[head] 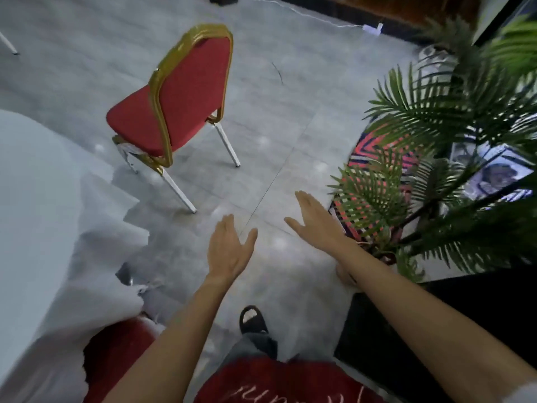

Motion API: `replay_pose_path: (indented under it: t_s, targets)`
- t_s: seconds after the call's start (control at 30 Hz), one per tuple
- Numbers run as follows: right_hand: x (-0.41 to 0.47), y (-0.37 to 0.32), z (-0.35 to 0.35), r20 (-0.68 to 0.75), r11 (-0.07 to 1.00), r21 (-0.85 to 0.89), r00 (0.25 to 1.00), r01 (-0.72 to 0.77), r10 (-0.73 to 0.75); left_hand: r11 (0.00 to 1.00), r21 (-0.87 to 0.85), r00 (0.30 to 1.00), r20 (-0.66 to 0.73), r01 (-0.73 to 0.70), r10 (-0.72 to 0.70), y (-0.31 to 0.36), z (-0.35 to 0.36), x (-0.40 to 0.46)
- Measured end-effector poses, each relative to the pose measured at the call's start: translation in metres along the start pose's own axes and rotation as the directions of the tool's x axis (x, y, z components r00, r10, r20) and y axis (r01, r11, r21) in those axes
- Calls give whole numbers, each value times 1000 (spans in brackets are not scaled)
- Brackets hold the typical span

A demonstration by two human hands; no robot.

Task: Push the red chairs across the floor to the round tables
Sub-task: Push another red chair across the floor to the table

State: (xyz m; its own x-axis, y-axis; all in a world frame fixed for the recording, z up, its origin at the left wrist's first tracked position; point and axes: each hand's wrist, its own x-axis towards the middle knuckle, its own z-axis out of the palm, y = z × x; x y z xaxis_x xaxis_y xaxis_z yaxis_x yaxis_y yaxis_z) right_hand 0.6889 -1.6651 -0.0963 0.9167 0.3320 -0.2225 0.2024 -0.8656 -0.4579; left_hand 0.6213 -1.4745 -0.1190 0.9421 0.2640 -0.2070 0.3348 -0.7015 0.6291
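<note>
A red chair (pixel 171 100) with a gold frame and white legs stands on the grey tiled floor, its seat facing left toward a round table draped in a white cloth (pixel 43 205). My left hand (pixel 229 248) and my right hand (pixel 313 219) are both held out in front of me, open and flat, with nothing in them. Both hands are well short of the chair, nearer to me and to its right. Part of another red seat (pixel 116 347) shows at the bottom left, half under the cloth.
A potted palm (pixel 436 158) and a striped woven stand (pixel 374 158) crowd the right side. A black surface (pixel 436 324) lies at the lower right. A white cable (pixel 305 14) runs along the far floor. My sandalled foot (pixel 252 318) is below my hands.
</note>
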Motion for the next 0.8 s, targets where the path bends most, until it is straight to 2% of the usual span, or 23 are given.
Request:
replay_pose_path:
  t_s: [0.3, 0.53, 0.63, 0.8]
  targets:
    - [135, 8, -21, 58, 998, 21, 996, 63, -64, 994, -28, 990, -92, 101, -104, 14, -10, 108]
    - [277, 21, -82, 44, 988, 65, 988, 142, -145, 989, -76, 958, -251, 126, -141, 64, -33, 240]
    - [337, 25, -116, 28, 978, 24, 978, 208, -209, 995, -63, 946, -310, 81, -97, 89, -41, 294]
    - [420, 14, -147, 36, 953, -21, 953, 302, -301, 997, 56, 920, -392, 50, -24, 108, -53, 349]
